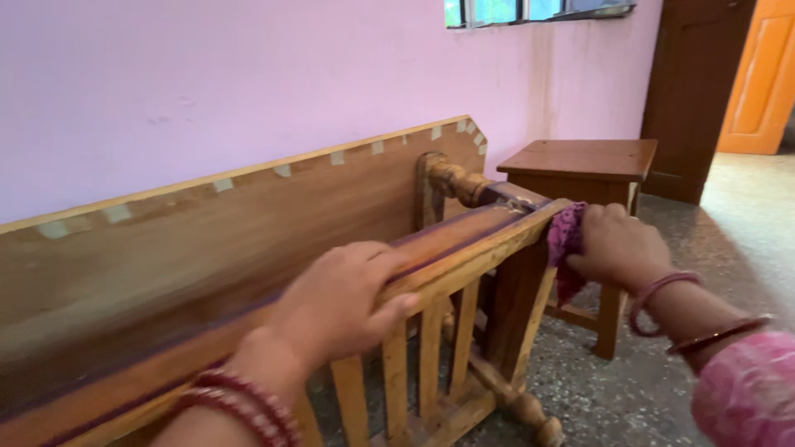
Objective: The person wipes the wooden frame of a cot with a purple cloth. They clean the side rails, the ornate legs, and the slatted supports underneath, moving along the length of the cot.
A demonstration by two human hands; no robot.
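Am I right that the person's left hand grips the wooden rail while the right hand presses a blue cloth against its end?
Not quite: the head view shows the cloth is pink-magenta, not blue. The rest holds: the left hand grips the wooden rail and the right hand presses the cloth against its end.

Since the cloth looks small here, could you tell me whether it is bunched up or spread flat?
Bunched up: the pink cloth shows as a crumpled wad pressed by the right hand against the end of the wooden rail.

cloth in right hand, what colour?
Magenta-pink cloth, pressed against the wooden rail by the right hand; head view.
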